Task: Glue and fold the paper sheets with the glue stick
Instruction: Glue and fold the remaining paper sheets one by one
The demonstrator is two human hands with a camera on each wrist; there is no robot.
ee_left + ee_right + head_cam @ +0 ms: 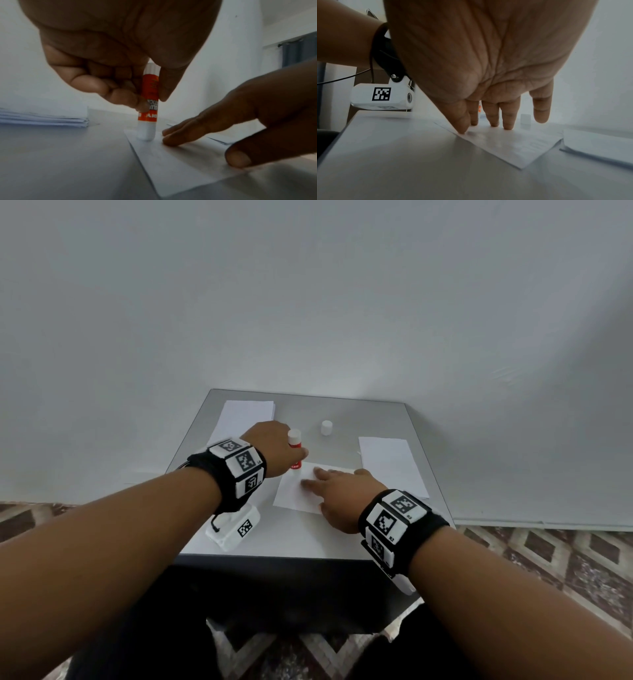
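A white paper sheet (294, 491) (180, 166) (513, 147) lies flat in the middle of the grey table (274, 539). My left hand (274, 450) (120, 75) grips an orange and white glue stick (295, 451) (149, 102) upright, its white tip pressed on the sheet's far left corner. My right hand (337, 491) (240, 121) (488, 88) lies flat with straight fingers (493, 116) holding the sheet down. The glue stick's white cap (326, 427) (525, 119) stands apart behind the sheet.
A stack of white sheets (245, 419) (42, 116) lies at the table's back left. Another pile of paper (390, 463) (599, 147) lies at the right. A wall stands close behind the table. Patterned floor shows on both sides.
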